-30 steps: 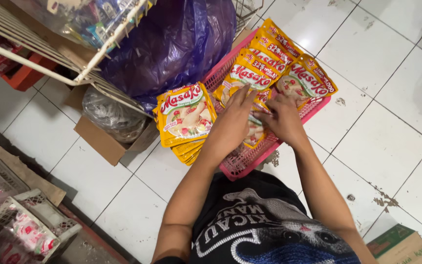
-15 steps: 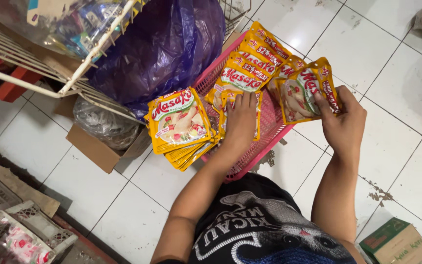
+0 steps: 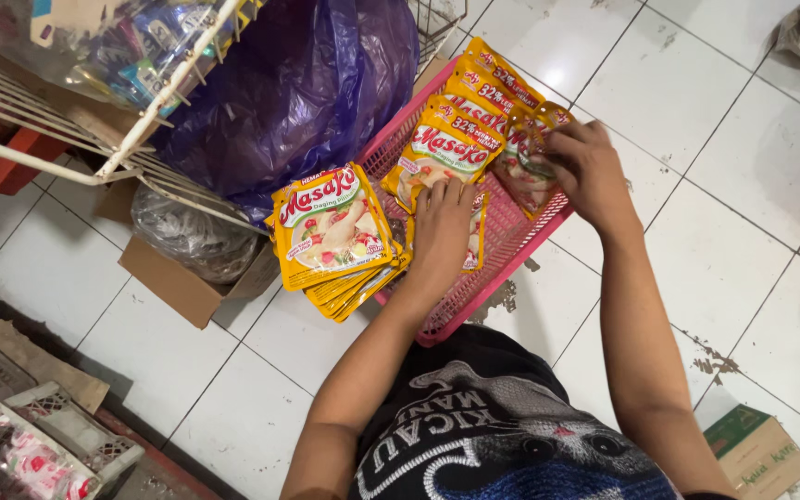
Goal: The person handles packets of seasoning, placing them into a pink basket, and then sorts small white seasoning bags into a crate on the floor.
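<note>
Nearest the camera, the person's dark printed shirt (image 3: 511, 435) fills the bottom edge, and both bare forearms reach forward over the white tiled floor (image 3: 752, 167). The left hand (image 3: 442, 227) lies flat, fingers spread narrow, pressing on a yellow sachet (image 3: 474, 236) inside the pink basket (image 3: 474, 296). Just left of it a fanned stack of sachets (image 3: 335, 231) rests half on the basket's rim and half on the floor. The right hand (image 3: 585, 171) is closed on the top edge of another sachet (image 3: 525, 171), lifting it from the overlapped row of sachets (image 3: 474, 111) that runs toward the basket's far end.

To handle this step well, in my judgement, the right hand should pinch one packet only, by its sealed edge, and peel it away slowly so that the slick neighbours do not slide with it; the left hand's flat pressure helps to keep the rest from shifting.

Beyond the basket sit a cardboard box (image 3: 187, 278) with a crumpled clear bag in it, a bulging purple plastic bag (image 3: 307, 83) and a white wire rack (image 3: 76, 120).

How many packets the right hand actually holds cannot be told, since its fingers cover the grip. The basket's far end is hidden behind the sachets, and the purple bag's contents are unreadable.
</note>
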